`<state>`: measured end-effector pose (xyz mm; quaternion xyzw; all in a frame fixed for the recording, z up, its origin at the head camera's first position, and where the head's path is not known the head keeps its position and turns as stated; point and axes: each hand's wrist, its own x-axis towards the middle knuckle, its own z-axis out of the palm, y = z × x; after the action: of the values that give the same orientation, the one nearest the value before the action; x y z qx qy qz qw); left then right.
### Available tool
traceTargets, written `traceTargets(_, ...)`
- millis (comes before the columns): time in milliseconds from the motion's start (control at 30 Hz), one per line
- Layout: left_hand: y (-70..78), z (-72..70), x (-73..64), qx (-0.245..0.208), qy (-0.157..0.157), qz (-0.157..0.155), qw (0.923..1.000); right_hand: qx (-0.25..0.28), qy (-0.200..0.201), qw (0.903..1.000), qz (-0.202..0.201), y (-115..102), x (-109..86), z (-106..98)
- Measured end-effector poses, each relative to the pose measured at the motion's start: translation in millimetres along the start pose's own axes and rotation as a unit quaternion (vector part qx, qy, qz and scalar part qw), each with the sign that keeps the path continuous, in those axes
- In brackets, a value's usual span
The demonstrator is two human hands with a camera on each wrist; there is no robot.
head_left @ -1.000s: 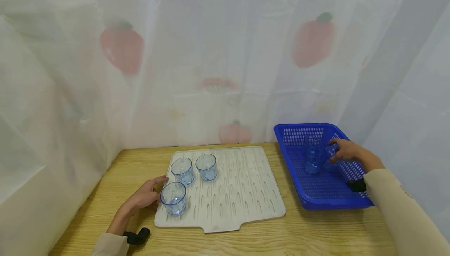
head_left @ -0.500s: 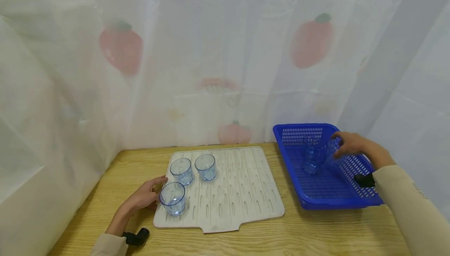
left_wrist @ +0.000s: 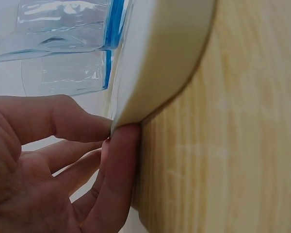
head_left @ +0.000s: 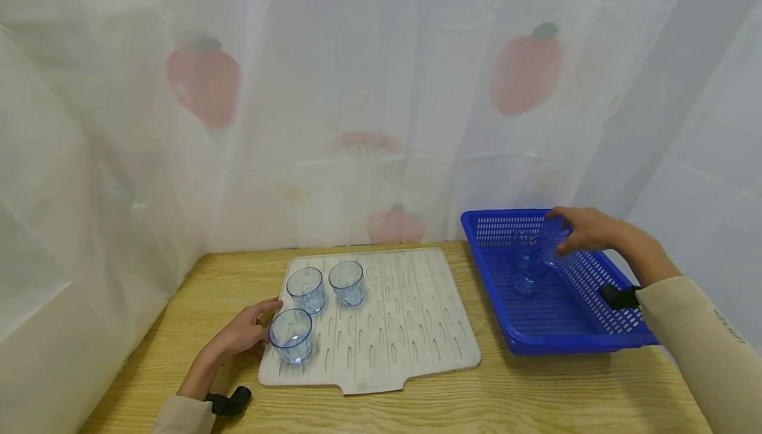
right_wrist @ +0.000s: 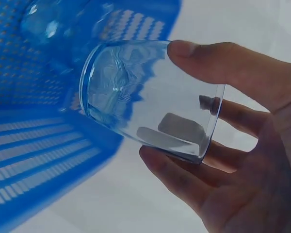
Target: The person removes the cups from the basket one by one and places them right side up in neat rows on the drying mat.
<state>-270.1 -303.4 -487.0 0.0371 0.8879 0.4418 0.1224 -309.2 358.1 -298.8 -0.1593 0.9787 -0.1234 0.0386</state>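
Observation:
In the head view my right hand (head_left: pixel 589 229) grips a clear glass tumbler (head_left: pixel 553 252) over the blue basket (head_left: pixel 512 335). The right wrist view shows the thumb on one side of this tumbler (right_wrist: pixel 174 97) and the fingers on the other. More tumblers (head_left: pixel 525 272) stand inside the basket, partly blurred together. My left hand (head_left: pixel 241 333) pinches the left edge of a pale ridged drying board (head_left: pixel 405 328) between thumb and finger, as the left wrist view shows. On that board stand three blue-rimmed tumblers, the nearest tumbler (head_left: pixel 292 338) beside my left hand.
A wooden table (head_left: pixel 476 401) carries the board and the basket. Behind it hangs a whitish curtain (head_left: pixel 381 90) with strawberry prints, which also closes in both sides. A black wrist mount (head_left: pixel 229 401) sits near the left sleeve.
My right hand has lifted a tumbler up from within the basket. The basket's right side has come more into view. My left hand and the three tumblers on the board have stayed put.

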Motion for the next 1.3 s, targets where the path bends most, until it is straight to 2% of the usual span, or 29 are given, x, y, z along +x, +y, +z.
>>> traceTargets(167, 1.1, 0.0, -0.6, -0.003, 0.000, 0.000, 1.0000, 0.007, 0.006, 0.9990, -0.043, -28, 0.2, -9)
traceTargets(300, 1.6, -0.2, -1.4, -0.004, 0.000, -0.001, 1.0000, 0.022, -0.006, 0.9972, -0.071, -53, -0.2, -14)
traceTargets(567, 4.3, -0.9, -2.3, 0.008, 0.001, -0.004, 1.0000, 0.051, -0.031, 0.9916, -0.115, -96, 2.4, -11)
traceTargets(867, 5.8, -1.2, -1.7, 0.026, 0.004, 0.000, 0.9997, 0.081, -0.036, 0.9850, -0.148, -133, 13.3, 10)
traceTargets(1133, 6.5, -1.3, -1.5, 0.040, 0.003, 0.003, 0.9992, 0.069, -0.028, 0.9797, -0.186, -159, 24.4, 36)
traceTargets(1300, 6.7, -1.4, -1.6, 0.040, 0.002, 0.000, 0.9992, 0.091, -0.038, 0.9736, -0.206, -175, 28.8, 51)
